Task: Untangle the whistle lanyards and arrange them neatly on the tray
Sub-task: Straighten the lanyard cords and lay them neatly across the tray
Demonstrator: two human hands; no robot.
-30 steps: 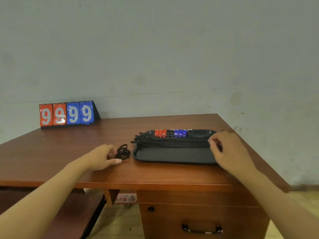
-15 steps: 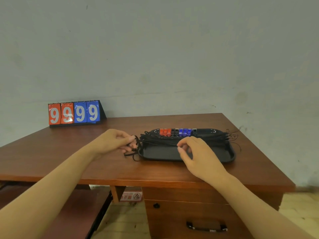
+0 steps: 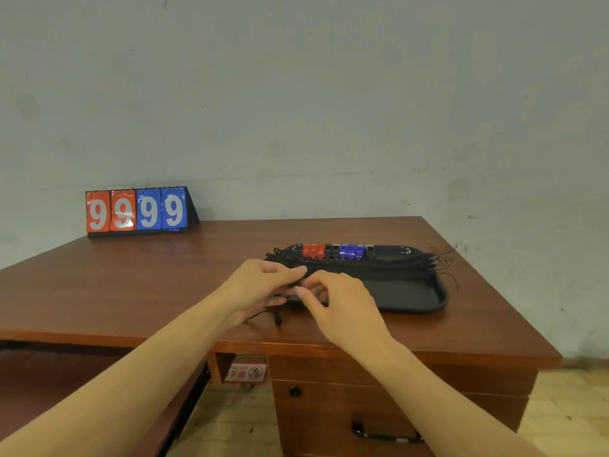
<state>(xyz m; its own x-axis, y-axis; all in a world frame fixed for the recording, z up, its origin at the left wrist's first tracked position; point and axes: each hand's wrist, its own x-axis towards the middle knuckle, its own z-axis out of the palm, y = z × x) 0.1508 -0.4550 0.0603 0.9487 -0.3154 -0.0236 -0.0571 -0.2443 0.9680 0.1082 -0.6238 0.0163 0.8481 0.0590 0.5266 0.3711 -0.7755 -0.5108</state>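
Head view, I see my left hand (image 3: 260,288) and right hand (image 3: 336,301) pinching a tangled black lanyard (image 3: 278,316) at the tray's (image 3: 440,296) left edge, whistles (image 3: 336,251) lined along its far rim, open desk (image 3: 131,285) to the left, scoreboard (image 3: 136,211) at the far edge.

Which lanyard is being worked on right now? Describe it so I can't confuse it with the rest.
On the wooden desk, find the black tray at the right. Just off its left end, the left hand and right hand pinch one black lanyard. Unlike the lanyards stretched across the tray, it dangles loose over the desk.
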